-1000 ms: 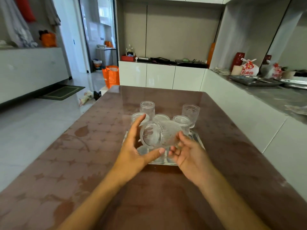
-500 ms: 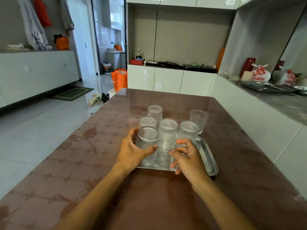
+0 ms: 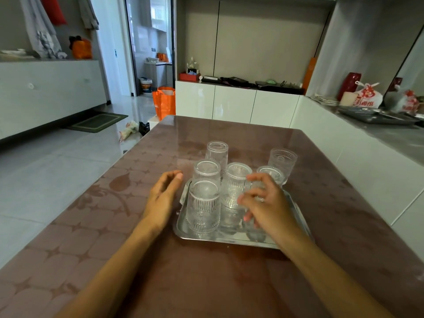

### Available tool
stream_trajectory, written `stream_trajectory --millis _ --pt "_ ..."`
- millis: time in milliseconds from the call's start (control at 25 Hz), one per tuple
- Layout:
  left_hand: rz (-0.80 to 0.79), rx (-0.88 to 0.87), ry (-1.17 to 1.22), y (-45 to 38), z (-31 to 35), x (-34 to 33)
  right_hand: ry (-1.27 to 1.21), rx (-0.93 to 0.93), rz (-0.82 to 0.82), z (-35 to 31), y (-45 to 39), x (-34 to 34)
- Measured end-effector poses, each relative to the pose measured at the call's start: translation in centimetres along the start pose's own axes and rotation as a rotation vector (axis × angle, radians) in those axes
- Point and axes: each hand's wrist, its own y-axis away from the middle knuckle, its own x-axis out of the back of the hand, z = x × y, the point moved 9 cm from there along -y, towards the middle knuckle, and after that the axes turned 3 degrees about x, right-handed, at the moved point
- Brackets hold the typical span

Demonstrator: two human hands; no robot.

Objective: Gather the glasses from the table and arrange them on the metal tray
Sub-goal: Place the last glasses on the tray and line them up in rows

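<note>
Table (image 3: 229, 271): brown, patterned, filling the lower frame. Metal tray (image 3: 206, 235), frame centre, long axis running toward the far table edge. Four ribbed glasses (image 3: 203, 206) stand on it, inverted, axes vertical; two more glasses (image 3: 282, 161) remain beyond it. Left hand (image 3: 161, 198) open, beside the tray; right hand (image 3: 263, 203) loosely curled, nothing gripped. Remaining glasses are best inverted before being placed in rows.

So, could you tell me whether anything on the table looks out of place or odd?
Two glasses stand outside the metal tray: one inverted behind it, and one at the far right, rim up while the others seem inverted. Nothing looks spilled or broken. Both hands, left and right, are empty.
</note>
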Motion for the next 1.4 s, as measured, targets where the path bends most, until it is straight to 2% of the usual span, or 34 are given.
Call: stream_trajectory --millis 80,200,240,320,440,520,600,680,880,960,1040,1120,1200,1400 --pt "0.077 0.055 -0.067 -2.4 -0.9 0.6 0.137 0.183 0.102 -4.0 -3.8 0.4" --pt "-0.036 0.036 -0.264 -4.8 -2.6 -0.9 0.538 0.414 0.107 -8.3 -9.9 -1.7" --pt "-0.086 0.01 -0.303 -5.1 -3.0 -1.3 0.663 0.399 0.052 -8.1 -12.1 -3.0" --pt "-0.129 -0.035 -0.345 -5.4 -3.5 -1.1 0.818 0.227 -0.108 -5.5 -16.1 -5.3" --pt "-0.093 -0.05 -0.332 -5.9 -3.7 -0.6 0.721 -0.087 -0.341 -0.3 -19.7 -8.6" --pt "-0.09 -0.054 -0.333 -6.1 -3.8 -0.5 0.737 -0.121 -0.358 1.5 -20.9 -9.8" --pt "-0.09 -0.061 -0.346 -6.2 -3.9 -0.6 0.784 -0.073 -0.303 2.1 -21.4 -10.0" --pt "-0.079 -0.059 -0.358 -6.3 -3.9 -0.4 0.708 -0.018 -0.191 0.7 -21.4 -8.8" --pt "-0.074 -0.049 -0.346 -6.0 -3.6 -0.4 0.389 0.191 0.171 -8.7 -18.0 0.3" --pt "-0.066 -0.043 -0.336 -5.7 -3.2 -0.4 0.295 0.283 0.232 -10.9 -13.7 3.5" --pt "-0.031 -0.019 -0.31 -5.2 -2.7 -0.1 0.23 0.3 0.207 -10.8 -8.5 5.1" --pt "-0.017 -0.006 -0.245 -4.3 -2.1 0.3 0.276 0.266 0.158 -9.0 -4.3 5.5" --pt "-0.025 -0.013 -0.21 -2.9 -1.6 0.4 0.445 0.241 0.099 -7.2 -1.8 4.6" --pt "-0.076 -0.105 -0.362 1.0 -0.8 -0.3 0.72 0.211 0.021 -3.7 -0.4 1.0"
